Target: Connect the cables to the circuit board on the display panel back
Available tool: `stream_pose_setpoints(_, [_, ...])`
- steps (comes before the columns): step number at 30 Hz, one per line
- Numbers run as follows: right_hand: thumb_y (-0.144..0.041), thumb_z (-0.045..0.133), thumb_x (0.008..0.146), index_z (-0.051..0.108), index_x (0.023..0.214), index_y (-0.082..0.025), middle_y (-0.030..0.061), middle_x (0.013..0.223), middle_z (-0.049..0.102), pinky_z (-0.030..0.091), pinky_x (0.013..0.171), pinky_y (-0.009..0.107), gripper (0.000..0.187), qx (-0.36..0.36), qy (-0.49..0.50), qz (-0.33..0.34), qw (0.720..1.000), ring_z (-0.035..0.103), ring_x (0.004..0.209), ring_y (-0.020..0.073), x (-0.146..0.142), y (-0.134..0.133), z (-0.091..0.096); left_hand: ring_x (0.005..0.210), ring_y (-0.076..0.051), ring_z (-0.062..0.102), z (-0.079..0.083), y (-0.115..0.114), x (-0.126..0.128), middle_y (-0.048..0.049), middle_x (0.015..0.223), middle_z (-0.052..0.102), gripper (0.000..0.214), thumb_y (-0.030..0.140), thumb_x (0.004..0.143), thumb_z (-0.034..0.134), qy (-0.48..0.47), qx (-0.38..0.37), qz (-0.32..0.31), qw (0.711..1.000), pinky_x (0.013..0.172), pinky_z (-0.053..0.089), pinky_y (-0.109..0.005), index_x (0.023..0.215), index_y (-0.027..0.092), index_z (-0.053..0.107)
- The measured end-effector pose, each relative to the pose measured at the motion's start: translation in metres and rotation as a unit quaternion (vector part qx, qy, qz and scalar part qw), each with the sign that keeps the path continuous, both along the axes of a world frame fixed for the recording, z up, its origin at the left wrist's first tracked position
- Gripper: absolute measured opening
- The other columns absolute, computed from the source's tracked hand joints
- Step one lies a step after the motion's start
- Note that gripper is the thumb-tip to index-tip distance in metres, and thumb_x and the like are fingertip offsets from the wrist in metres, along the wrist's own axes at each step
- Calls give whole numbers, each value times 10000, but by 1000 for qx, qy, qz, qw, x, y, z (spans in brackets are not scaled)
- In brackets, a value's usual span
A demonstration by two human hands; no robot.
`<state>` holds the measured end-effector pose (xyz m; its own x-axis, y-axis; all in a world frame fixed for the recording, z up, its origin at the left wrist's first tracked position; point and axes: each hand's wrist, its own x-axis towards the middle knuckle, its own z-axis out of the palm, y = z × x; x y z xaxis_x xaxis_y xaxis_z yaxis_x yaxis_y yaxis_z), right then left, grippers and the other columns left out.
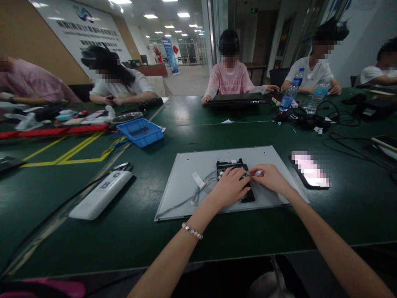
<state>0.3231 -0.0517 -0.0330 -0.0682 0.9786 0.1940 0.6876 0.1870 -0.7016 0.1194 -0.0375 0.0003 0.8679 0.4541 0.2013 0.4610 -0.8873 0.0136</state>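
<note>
A flat light-grey panel (182,176) lies on the table in front of me. In its middle is a black plastic frame (249,196) with a circuit board, largely covered by my left hand. My left hand (231,186) rests over that frame with its fingers stretched out. My right hand (270,178) pinches a small whitish connector (257,173) at the frame's right side, close to the left fingertips. Grey cables (196,193) run from the frame across the panel's left part, with a white paper label (198,181) on them. The exact contact at the fingertips is hidden.
A phone (310,169) lies right of the panel, and a white power bank (102,195) with a black cable lies left. Farther off are a blue tray (141,132), water bottles (291,89) and tangled black cables (310,120). Several people sit around the table.
</note>
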Motion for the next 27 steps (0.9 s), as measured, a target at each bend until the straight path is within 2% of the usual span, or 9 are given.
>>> stream_pose_setpoints(5, [-255, 565, 765, 694, 870, -200, 15, 813, 705, 475, 577, 254, 176, -9, 50, -5, 999, 602, 558, 126, 2, 0, 1, 1229, -241, 390, 7, 2, -3, -74, 1277, 474, 323, 341, 934, 412, -24, -9, 10, 1000, 1049, 260, -428, 1230, 225, 468])
stream_pose_setpoints(7, [-262, 560, 767, 691, 879, -199, 18, 830, 703, 474, 563, 253, 183, -5, 65, -16, 998, 608, 565, 129, 3, 1, 1, 1213, -238, 407, 13, 7, -9, -74, 1281, 472, 334, 340, 947, 375, -50, -19, 34, 998, 1025, 300, -418, 1251, 227, 454])
stream_pose_setpoints(10, [-286, 553, 779, 689, 887, -200, 25, 842, 700, 478, 572, 260, 193, 5, 69, -31, 997, 616, 593, 141, 3, 1, 2, 1145, -247, 461, 24, 23, -25, -86, 1229, 503, 324, 304, 947, 350, -106, -29, 117, 987, 968, 366, -411, 1229, 212, 481])
stream_pose_setpoints(14, [-281, 530, 806, 685, 898, -211, 21, 849, 698, 476, 622, 269, 194, 46, 34, -29, 998, 610, 626, 144, -1, -3, 9, 986, -230, 555, 32, 48, -62, -89, 1143, 530, 299, 262, 904, 399, -157, -48, 220, 962, 896, 435, -381, 1157, 184, 538])
stream_pose_setpoints(17, [-250, 503, 824, 677, 906, -220, 23, 908, 692, 468, 681, 283, 195, 89, -22, -28, 995, 602, 666, 148, -7, -8, 15, 825, -187, 595, 27, 59, -96, -83, 1129, 531, 311, 252, 855, 455, -149, -84, 260, 950, 851, 465, -356, 1142, 172, 545])
stream_pose_setpoints(21, [-226, 468, 853, 656, 951, -220, 30, 935, 676, 457, 721, 296, 213, 110, -73, -9, 991, 602, 704, 154, -15, -14, 20, 707, -148, 596, 8, 61, -130, -78, 1132, 532, 378, 263, 810, 495, -126, -168, 261, 942, 801, 486, -341, 1177, 179, 522])
stream_pose_setpoints(23, [-216, 461, 860, 650, 966, -221, 29, 942, 670, 457, 728, 298, 217, 108, -89, 3, 990, 604, 727, 158, -19, -16, 21, 707, -142, 597, -2, 60, -137, -66, 1110, 541, 385, 252, 785, 506, -132, -187, 260, 938, 785, 488, -324, 1165, 192, 532])
stream_pose_setpoints(27, [-209, 460, 865, 644, 981, -228, 29, 962, 664, 462, 745, 304, 219, 102, -107, 19, 989, 607, 782, 168, -25, -18, 22, 730, -157, 589, -12, 62, -138, -35, 976, 592, 330, 229, 764, 499, -150, -174, 265, 936, 751, 481, -313, 1082, 221, 587])
